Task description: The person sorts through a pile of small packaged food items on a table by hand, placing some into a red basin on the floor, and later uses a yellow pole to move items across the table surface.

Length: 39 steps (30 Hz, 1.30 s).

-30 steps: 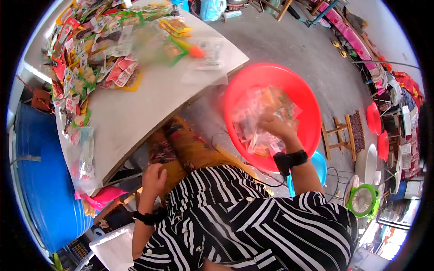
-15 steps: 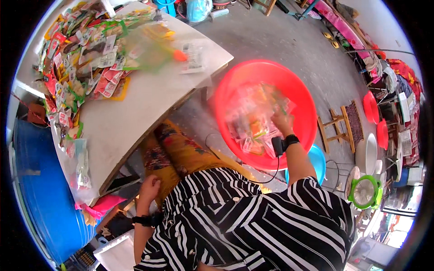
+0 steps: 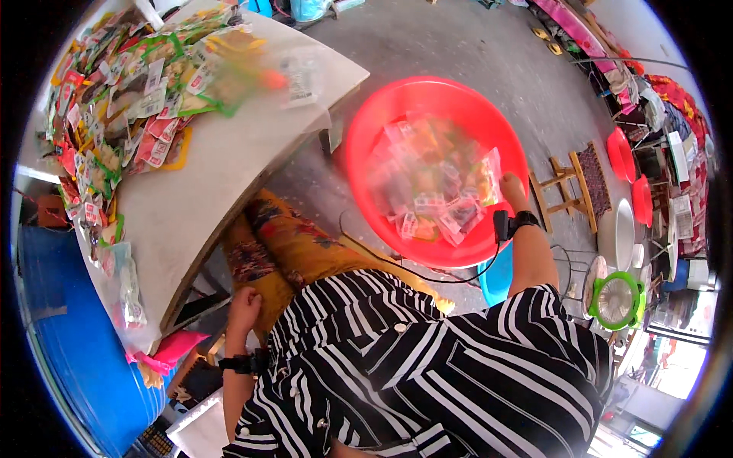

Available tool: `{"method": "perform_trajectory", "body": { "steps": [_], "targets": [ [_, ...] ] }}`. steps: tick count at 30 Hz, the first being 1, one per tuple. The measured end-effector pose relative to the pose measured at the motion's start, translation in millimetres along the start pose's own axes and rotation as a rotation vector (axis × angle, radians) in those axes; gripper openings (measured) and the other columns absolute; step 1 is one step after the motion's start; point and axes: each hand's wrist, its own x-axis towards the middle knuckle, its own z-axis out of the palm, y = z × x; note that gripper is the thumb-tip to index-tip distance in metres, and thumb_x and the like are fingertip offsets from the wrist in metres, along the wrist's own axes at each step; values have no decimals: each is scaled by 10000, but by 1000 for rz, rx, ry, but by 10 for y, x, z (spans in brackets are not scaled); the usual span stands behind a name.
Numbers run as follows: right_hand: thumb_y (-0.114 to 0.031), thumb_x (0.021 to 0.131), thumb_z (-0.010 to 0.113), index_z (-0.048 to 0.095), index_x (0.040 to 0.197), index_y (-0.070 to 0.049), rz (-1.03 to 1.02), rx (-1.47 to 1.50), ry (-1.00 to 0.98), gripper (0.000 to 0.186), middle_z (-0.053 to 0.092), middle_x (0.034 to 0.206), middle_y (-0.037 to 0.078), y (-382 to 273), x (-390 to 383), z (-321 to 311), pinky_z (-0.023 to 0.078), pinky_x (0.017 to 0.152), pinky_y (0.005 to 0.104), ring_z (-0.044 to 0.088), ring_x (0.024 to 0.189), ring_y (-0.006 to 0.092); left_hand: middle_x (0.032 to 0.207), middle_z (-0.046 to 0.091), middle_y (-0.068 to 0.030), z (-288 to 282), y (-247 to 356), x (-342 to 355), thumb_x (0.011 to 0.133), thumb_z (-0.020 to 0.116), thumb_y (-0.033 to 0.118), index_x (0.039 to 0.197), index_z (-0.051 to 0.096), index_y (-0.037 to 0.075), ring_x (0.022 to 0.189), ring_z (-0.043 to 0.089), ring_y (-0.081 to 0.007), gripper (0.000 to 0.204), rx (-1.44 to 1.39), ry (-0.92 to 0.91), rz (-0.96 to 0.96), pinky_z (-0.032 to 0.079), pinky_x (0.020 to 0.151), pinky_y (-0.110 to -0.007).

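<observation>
A small wooden stool (image 3: 563, 185), a blue barrel (image 3: 72, 336) and 2 red bowls (image 3: 620, 155) stand around.

White table (image 3: 229, 164) — colourful sachets (image 3: 114, 99) heaped on it.

You had bright daylight w/ soft shadows under the white table (image 3: 229, 164). Motion blur smeared the packets in the red basin (image 3: 366, 145) & at the table's far edge. Fisheye bent edges; black rim all round; bottom-right corner blown out.
</observation>
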Motion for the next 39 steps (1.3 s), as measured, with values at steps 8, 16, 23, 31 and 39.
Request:
{"method": "perform_trajectory", "body": {
  "steps": [8,16,23,31,39],
  "targets": [
    [-146,655,402,546,686,-100,-16,-118,-272,155,536,720,69,117,-236,393,387,579,301,505,686,178,660,486,-113,-48,104,4,630,497,178,772,477,34,608,478,-219,203,52,26,29,374,554,-289],
    [-161,650,414,535,697,-78,116,-96,-24,154,528,718,103,255,-76,104,388,583,318,500,683,219,652,484,-118,-43,86,22,628,501,189,783,474,34,606,474,-234,221,65,15,21,373,550,-299],
    [-175,646,425,526,707,-59,144,-191,-225,165,521,716,134,535,-440,313,388,587,333,496,681,255,634,478,-114,-1,5,9,632,499,181,783,470,31,582,470,-234,215,54,66,84,372,529,-297],
    [-191,642,438,515,718,-38,-88,-203,-500,187,513,714,168,58,-497,674,389,592,350,491,679,296,659,485,-115,-32,9,-45,635,498,172,800,460,27,604,475,-225,224,1,45,12,373,542,-291],
    [-145,643,442,482,796,-14,-584,202,-489,205,502,762,183,-1724,-129,493,380,630,333,474,744,304,743,492,-128,-183,-19,-465,655,466,197,815,467,39,682,483,-247,225,-103,188,-94,382,588,-306]
  ]
}}
